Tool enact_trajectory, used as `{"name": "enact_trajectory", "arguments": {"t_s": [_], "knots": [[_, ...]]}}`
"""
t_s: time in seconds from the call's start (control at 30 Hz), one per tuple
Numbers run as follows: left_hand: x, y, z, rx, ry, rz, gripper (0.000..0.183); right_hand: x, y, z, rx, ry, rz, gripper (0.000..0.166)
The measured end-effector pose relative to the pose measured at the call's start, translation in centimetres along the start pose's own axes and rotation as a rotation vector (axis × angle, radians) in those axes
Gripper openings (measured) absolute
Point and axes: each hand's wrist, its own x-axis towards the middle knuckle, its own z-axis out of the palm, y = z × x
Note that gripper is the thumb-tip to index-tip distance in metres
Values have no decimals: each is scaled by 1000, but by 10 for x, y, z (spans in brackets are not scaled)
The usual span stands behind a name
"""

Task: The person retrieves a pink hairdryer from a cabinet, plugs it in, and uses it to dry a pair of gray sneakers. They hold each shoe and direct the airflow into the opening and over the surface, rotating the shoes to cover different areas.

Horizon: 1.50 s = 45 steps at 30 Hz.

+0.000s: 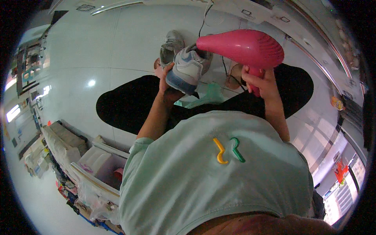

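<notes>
My left hand [168,85] grips a white and blue-grey sneaker [188,69], its heel turned toward me and its opening facing up and away. In my right hand [260,80] is the handle of a pink hair dryer [241,47]. The dryer's nozzle points left and sits right at the sneaker's opening; whether it reaches inside I cannot tell. Just beyond my left hand, the other sneaker [171,44] stands on the floor. A dark cord [224,64] runs down near the dryer and across the floor behind it.
My black-trousered knees [129,101] spread to both sides, with a green translucent object [213,94] between them. Pale glossy tiles [88,53] cover the floor. Drawers or bins with bagged items [98,164] stand at left behind me. White cabinets [264,17] line the far right.
</notes>
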Motion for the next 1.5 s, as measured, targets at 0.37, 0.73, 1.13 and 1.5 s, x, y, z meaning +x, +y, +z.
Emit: {"name": "enact_trajectory", "arguments": {"t_s": [0.37, 0.73, 1.13, 1.5], "knots": [[-57, 98, 26, 251, -129, 327, 52, 25, -48, 18, -325, -223, -261, 29], [-105, 196, 13, 416, 74, 521, 48, 82, -54, 88, -211, -436, -190, 32], [-93, 226, -15, 443, 199, 504, 45, 114, -8, 116, -285, -400, -372, 44], [-88, 234, -14, 460, 205, 451, 51, 134, -4, 132, -352, -537, -414, 46]]}}
